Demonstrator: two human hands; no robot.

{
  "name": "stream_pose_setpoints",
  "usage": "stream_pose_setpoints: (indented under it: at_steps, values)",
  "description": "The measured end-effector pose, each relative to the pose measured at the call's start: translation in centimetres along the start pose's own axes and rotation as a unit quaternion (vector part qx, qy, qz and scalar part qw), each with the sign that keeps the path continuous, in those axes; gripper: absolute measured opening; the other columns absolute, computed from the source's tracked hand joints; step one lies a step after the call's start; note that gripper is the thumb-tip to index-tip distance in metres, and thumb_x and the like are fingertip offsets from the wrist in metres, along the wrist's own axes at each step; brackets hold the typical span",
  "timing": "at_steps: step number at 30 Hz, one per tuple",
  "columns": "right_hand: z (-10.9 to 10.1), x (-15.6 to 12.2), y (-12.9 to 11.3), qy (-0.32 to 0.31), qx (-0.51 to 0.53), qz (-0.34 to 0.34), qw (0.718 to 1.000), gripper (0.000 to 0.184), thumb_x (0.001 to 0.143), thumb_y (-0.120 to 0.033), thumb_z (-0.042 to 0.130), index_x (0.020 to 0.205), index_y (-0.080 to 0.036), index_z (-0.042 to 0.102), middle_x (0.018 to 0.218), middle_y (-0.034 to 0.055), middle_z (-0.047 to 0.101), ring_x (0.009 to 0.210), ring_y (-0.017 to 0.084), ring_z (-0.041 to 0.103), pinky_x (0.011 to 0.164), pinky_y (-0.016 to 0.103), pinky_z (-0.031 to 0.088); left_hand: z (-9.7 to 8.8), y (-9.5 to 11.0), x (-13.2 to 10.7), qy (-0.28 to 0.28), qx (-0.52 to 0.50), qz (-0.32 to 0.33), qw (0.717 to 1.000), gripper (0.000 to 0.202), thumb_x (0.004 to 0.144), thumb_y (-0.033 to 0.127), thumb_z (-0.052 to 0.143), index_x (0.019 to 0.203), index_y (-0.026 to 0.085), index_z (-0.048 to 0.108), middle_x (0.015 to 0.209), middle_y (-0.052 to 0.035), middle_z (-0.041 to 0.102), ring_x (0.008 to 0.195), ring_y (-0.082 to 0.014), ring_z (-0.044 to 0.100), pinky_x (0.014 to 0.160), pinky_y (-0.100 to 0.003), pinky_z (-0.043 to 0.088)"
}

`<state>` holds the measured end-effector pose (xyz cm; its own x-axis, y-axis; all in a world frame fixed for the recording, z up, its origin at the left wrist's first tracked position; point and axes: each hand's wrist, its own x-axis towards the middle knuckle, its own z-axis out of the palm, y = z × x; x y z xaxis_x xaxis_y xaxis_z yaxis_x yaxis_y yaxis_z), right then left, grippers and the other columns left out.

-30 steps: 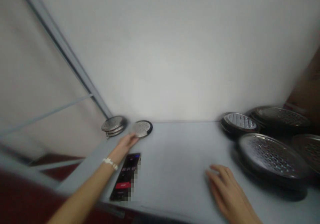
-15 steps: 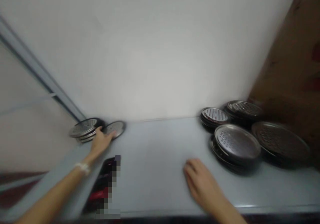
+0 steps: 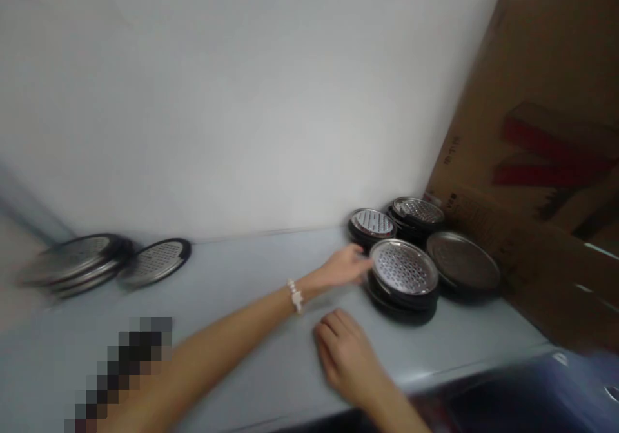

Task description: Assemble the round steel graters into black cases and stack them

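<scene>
My left hand (image 3: 347,265), with a white beaded bracelet (image 3: 294,296) at the wrist, reaches across to the near right stack of round metal graters. Its fingers are stretched out, somewhat blurred, at the left rim of the top round grater (image 3: 405,266); firm contact cannot be made out. My right hand (image 3: 342,349) rests on the table in front of that stack, its fingers curled in and nothing seen in them. At the left, one round grater (image 3: 157,262) with a black rim leans against a stack of graters (image 3: 80,259).
Behind the near stack stand a smaller grater stack (image 3: 372,223), another stack (image 3: 416,211) and a wide round disc (image 3: 463,262). A large cardboard box (image 3: 483,130) borders the right side. The white wall (image 3: 265,97) rises behind the grey table (image 3: 261,265). A pixelated dark object (image 3: 130,355) lies front left.
My left hand has left the graters on the left and swung right to the near right stack. My right hand stays curled on the table. The view has turned rightward.
</scene>
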<state>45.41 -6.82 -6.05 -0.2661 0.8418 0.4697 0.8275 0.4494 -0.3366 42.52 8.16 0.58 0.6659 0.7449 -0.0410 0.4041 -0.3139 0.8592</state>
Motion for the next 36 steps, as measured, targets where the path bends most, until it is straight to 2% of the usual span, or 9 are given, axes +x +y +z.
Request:
stream_pose_setpoints:
  at_steps: [2,5,11,17,22,27,32,36]
  values:
    - [-0.2,0.1,0.1,0.0,0.001,0.004,1.0,0.015,0.089,-0.005,0.056,0.09,-0.02,0.06,0.09,0.0054,0.063,0.089,0.024,0.056,0.078,0.035,0.046,1.7,0.4,1.9,-0.007,-0.031,-0.01,0.999,0.037,0.089,0.039,0.07,0.112,0.01,0.066,0.068,-0.0043,0.072,0.052,-0.0139,0.064,0.053,-0.022,0.048]
    - [-0.5,0.4,0.1,-0.007,0.007,0.004,1.0,0.015,0.089,-0.006,0.055,0.088,-0.02,0.059,0.09,0.0059,0.063,0.089,0.023,0.056,0.078,0.035,0.047,2.7,0.6,3.2,-0.006,-0.065,-0.026,0.998,0.033,0.086,0.039,0.075,0.102,0.012,0.068,0.063,-0.0021,0.069,0.05,-0.0134,0.062,0.052,-0.022,0.048]
    - [-0.6,0.9,0.1,-0.008,0.014,-0.002,1.0,0.016,0.088,-0.006,0.055,0.088,-0.021,0.058,0.092,0.0065,0.064,0.09,0.024,0.056,0.08,0.035,0.048,2.2,1.1,3.2,0.025,-0.115,-0.045,0.992,0.026,0.082,0.032,0.08,0.098,0.015,0.069,0.071,-0.0028,0.071,0.06,-0.0152,0.065,0.056,-0.022,0.048]
    - [-0.7,1.0,0.0,-0.005,0.013,0.0,1.0,0.016,0.086,-0.005,0.057,0.087,-0.021,0.058,0.091,0.0062,0.064,0.089,0.024,0.057,0.079,0.034,0.048,2.3,2.8,3.3,0.035,-0.18,-0.077,0.98,0.014,0.092,0.021,0.068,0.102,0.012,0.064,0.084,-0.0035,0.069,0.062,-0.0104,0.062,0.054,-0.019,0.049]
    - [-0.8,1.0,0.0,-0.006,0.018,0.004,1.0,0.017,0.087,-0.004,0.057,0.089,-0.021,0.058,0.093,0.0058,0.064,0.089,0.023,0.057,0.078,0.033,0.047,2.2,3.1,3.7,0.027,-0.23,-0.117,0.966,0.017,0.097,0.022,0.065,0.112,0.013,0.062,0.092,-0.0025,0.067,0.068,-0.0117,0.063,0.057,-0.023,0.054]
    - [-0.5,0.8,0.2,-0.006,0.018,0.006,1.0,0.016,0.089,-0.005,0.055,0.086,-0.021,0.057,0.088,0.0047,0.062,0.087,0.022,0.056,0.077,0.033,0.046,1.7,2.6,3.7,-0.003,-0.286,-0.139,0.948,0.024,0.099,0.031,0.065,0.118,0.015,0.063,0.107,-0.0055,0.068,0.083,-0.0168,0.068,0.071,-0.033,0.06]
    - [-0.3,0.7,0.2,0.0,0.017,0.006,1.0,0.017,0.089,-0.004,0.055,0.086,-0.021,0.058,0.088,0.0046,0.062,0.085,0.022,0.056,0.076,0.033,0.045,0.5,2.5,2.3,-0.004,-0.349,-0.131,0.928,0.014,0.096,0.026,0.069,0.1,0.013,0.068,0.09,-0.0038,0.072,0.072,-0.0138,0.067,0.069,-0.028,0.058]
    - [-0.3,0.6,0.2,0.007,0.019,0.009,1.0,0.017,0.091,-0.005,0.053,0.086,-0.021,0.058,0.086,0.0046,0.062,0.084,0.023,0.056,0.075,0.033,0.046,-2.4,2.0,-0.1,0.026,-0.4,-0.107,0.91,0.008,0.094,0.019,0.069,0.092,0.011,0.07,0.085,-0.0072,0.075,0.073,-0.0142,0.068,0.072,-0.026,0.057]
